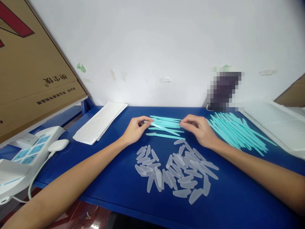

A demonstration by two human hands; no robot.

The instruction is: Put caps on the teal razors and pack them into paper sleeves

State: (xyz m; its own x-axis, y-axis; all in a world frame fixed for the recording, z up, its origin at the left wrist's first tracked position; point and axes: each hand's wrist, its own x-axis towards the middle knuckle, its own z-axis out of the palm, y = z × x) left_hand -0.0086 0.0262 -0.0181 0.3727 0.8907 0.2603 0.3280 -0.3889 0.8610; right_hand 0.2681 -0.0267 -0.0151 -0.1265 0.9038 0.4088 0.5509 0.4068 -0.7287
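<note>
My left hand [137, 128] is closed in a pinch at the left end of a turquoise eyebrow razor [166, 128]. Opposite it, the thumb and fingers of my right hand [197, 128] are pinched at the right ends of the same small group of razors. Several of these slim sticks lie roughly side by side between the hands, one slanting across the others. Nearer to me is a loose spread of frosted, translucent blade covers [188, 184]. Beyond my right wrist lies a larger pile of turquoise razors [238, 132]. My fingertips partly hide the razor ends.
All of this lies on a blue table [114, 181] against a white wall. A folded white sheet [100, 122] is at the left, near a white power strip [47, 140] with a plugged-in charger and cable. A cardboard box [35, 63] stands far left; white packaging [274, 124] lies right.
</note>
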